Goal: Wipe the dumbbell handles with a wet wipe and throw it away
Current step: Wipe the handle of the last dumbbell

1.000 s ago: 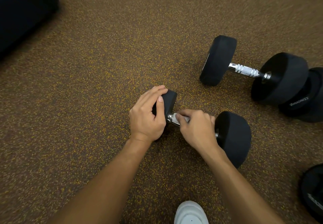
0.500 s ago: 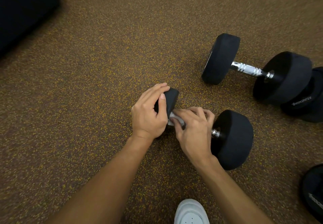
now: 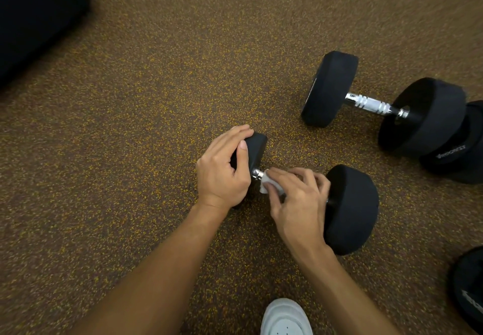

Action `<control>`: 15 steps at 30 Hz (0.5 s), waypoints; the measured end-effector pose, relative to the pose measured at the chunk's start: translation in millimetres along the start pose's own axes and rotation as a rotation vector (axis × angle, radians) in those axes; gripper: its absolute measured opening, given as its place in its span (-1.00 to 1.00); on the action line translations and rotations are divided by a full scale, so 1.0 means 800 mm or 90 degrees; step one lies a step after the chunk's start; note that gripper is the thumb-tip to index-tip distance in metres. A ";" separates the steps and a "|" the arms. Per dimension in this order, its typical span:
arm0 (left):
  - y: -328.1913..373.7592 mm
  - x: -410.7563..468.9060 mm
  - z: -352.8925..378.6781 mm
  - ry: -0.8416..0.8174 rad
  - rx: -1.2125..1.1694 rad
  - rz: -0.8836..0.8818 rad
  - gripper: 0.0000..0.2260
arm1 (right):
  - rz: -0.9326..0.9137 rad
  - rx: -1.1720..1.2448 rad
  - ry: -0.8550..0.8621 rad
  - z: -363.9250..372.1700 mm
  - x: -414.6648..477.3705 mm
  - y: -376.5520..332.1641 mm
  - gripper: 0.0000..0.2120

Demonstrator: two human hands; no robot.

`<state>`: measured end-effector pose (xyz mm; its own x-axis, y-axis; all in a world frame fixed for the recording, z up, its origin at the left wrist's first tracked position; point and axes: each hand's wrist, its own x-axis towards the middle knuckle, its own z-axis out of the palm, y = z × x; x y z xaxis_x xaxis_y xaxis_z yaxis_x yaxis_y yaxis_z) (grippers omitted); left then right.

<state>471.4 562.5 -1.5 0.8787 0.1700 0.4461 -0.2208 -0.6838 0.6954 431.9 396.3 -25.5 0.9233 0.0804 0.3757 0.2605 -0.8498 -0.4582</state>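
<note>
fingers (image 3: 286, 175) pinching wet wipe (image 3: 268, 185) on handle (image 3: 258, 174), dumbbell (image 3: 351, 210) axis left-right

speckled floor (image 3: 183, 78), near dumbbell (image 3: 351, 210), far dumbbell (image 3: 371, 103), shoe (image 3: 285, 319)

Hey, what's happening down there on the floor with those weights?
A person is cleaning a dumbbell on the speckled gym floor. Their left hand grips one black head of the near dumbbell to steady it, while the right hand holds a white wet wipe against its metal handle. A second dumbbell lies farther off to the right, its chrome bar bare and nobody touching it. The wipe has not been thrown away yet.
</note>
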 end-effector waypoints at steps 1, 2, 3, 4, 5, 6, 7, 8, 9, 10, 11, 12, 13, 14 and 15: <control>0.000 0.000 0.000 0.002 -0.001 -0.002 -0.72 | -0.002 0.003 0.005 -0.001 -0.002 0.002 -0.79; -0.001 0.000 0.000 0.003 -0.002 -0.004 -0.73 | -0.004 0.007 0.007 0.001 -0.001 0.001 -0.80; -0.001 0.000 0.000 0.004 -0.002 -0.003 -0.73 | -0.007 0.012 0.003 0.005 0.003 -0.001 -0.82; -0.002 0.000 0.000 0.005 0.000 -0.002 -0.73 | -0.012 0.015 -0.003 0.010 0.007 -0.006 -0.83; -0.002 0.000 0.000 0.004 0.000 -0.001 -0.72 | -0.022 0.018 -0.005 0.015 0.011 -0.010 -0.83; -0.002 0.000 0.000 0.002 0.001 0.001 -0.72 | -0.032 0.021 -0.003 0.018 0.013 -0.012 -0.83; -0.002 -0.001 0.000 0.001 0.003 0.001 -0.72 | -0.040 0.024 0.000 0.018 0.012 -0.011 -0.83; -0.002 -0.001 0.000 0.000 0.004 0.002 -0.72 | -0.046 0.025 0.005 0.016 0.009 -0.008 -0.82; -0.001 0.000 0.000 0.001 0.005 0.002 -0.72 | -0.048 0.024 0.014 0.012 0.005 -0.003 -0.81; -0.001 0.001 0.000 0.004 0.006 0.001 -0.72 | -0.052 0.021 0.024 0.010 0.000 0.001 -0.80; 0.000 0.002 0.001 0.006 0.006 0.002 -0.72 | -0.055 0.016 0.036 0.008 -0.003 0.005 -0.80; 0.000 0.001 0.000 0.007 0.008 0.003 -0.73 | -0.059 0.012 0.044 0.010 -0.005 0.006 -0.81; 0.000 0.002 0.000 0.007 0.009 0.004 -0.73 | -0.068 0.007 0.051 0.015 -0.005 0.006 -0.83; 0.000 0.001 0.000 0.005 0.011 0.005 -0.73 | -0.083 0.002 0.058 0.021 -0.005 0.004 -0.85; 0.000 0.001 -0.001 0.004 0.011 0.006 -0.72 | -0.102 -0.004 0.067 0.028 -0.005 0.002 -0.87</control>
<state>472.1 563.3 -0.6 0.8737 0.1684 0.4564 -0.2212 -0.6980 0.6810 435.1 406.4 -45.3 0.8354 0.1604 0.5257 0.3997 -0.8339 -0.3807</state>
